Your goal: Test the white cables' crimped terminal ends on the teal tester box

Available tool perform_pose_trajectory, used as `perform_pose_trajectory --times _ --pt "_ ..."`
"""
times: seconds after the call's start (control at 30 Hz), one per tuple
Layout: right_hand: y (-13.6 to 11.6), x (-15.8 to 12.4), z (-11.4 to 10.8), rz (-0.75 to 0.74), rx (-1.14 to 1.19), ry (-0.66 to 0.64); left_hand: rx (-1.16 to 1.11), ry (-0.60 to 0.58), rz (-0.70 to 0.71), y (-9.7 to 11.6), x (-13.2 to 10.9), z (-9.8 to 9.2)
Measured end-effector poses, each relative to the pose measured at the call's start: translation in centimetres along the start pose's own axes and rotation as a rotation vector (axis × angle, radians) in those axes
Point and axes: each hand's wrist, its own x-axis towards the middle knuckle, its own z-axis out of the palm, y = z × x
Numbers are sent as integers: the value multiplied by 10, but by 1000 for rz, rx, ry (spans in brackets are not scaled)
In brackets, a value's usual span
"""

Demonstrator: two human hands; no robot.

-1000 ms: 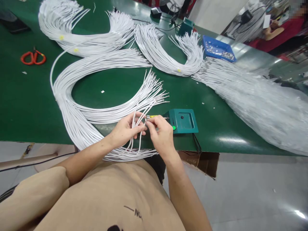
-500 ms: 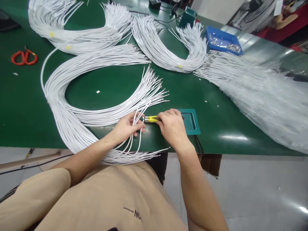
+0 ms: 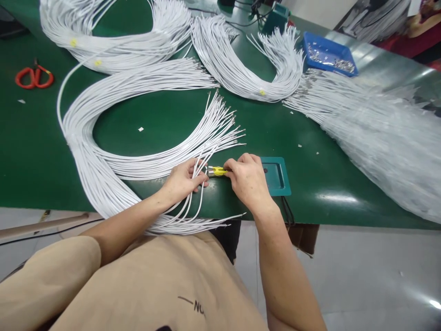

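Note:
My left hand (image 3: 184, 180) is closed on a few white wires (image 3: 195, 179) that run up between its fingers and thumb. My right hand (image 3: 248, 178) grips a pair of small yellow-handled pliers (image 3: 217, 171), whose metal jaws point left and meet the wires at my left fingertips. Whether the jaws bite on a wire is too small to tell. The held wires belong to a large bundle of white wires (image 3: 84, 158) curving over the table to my left. Its loose ends (image 3: 225, 124) fan out just beyond my hands.
A shallow teal tray (image 3: 285, 177) lies right of my right hand. More wire bundles (image 3: 237, 69) lie farther back, and a plastic-wrapped bundle (image 3: 382, 138) is at right. A blue bin (image 3: 330, 57) holds small metal pieces. Red-handled scissors (image 3: 34, 79) lie far left. Another person's arm (image 3: 425, 25) shows top right.
The view has shifted slightly, so the far items sit a little differently in it. My hands keep the same hold on the wires and the pliers.

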Motion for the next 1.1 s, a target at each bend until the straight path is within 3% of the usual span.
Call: perform_pose_trajectory --times 0.13,0.33,0.53,0.6,0.67,0.73,0.8,1.0,1.1 --pt "-5 -2 -5 6 53 1 -36 -10 -44 1 2 2" --pt "-15 -10 -7 133 201 172 -133 -31 -112 9 0 -3" --pt "-28 -10 -5 309 574 240 -174 -81 -1 12 -12 -14" --pt "-34 -6 -5 425 809 165 -199 -110 22 15 -18 -15" --pt "-39 -4 -4 507 1086 10 -220 -138 35 18 -23 -14" --pt "-44 -4 -3 528 1344 -123 -240 -157 38 21 -28 -13" --pt "-46 -7 -1 503 1500 -159 -257 -162 29 23 -32 -12" --pt "-55 -19 3 440 1524 -44 -276 -217 19 23 -40 -13" --pt "-64 -26 0 424 1398 119 -296 -211 -1 21 -41 -12"
